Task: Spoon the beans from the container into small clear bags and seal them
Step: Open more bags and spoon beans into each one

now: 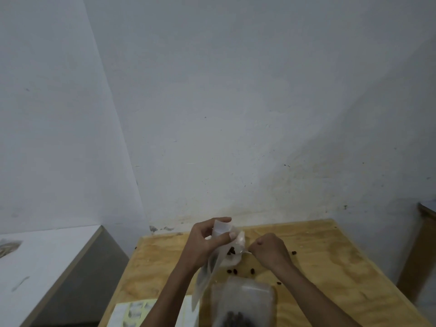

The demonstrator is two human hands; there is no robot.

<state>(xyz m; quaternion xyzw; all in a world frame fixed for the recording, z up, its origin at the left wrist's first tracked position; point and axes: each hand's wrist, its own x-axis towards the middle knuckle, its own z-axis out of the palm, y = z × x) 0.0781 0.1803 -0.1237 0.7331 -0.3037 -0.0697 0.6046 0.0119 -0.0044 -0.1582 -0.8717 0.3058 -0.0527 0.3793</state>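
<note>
My left hand [207, 241] grips the top of a small clear bag [232, 252] above the wooden table [330, 267], thumb across its front. A few dark beans show inside the bag. My right hand [269, 252] is curled into a fist just right of the bag, and a thin pale tip, probably a spoon, pokes from it toward the bag's opening. A clear plastic container [243, 300] with dark beans at its bottom stands at the near edge, between my forearms. Several loose beans [232, 270] lie on the table below the bag.
A pale sheet with stickers or labels [134, 312] lies at the table's near left. A white-topped surface [47, 260] stands to the left, with a gap between. Another wooden piece [422, 244] stands at the far right. A white wall backs the table.
</note>
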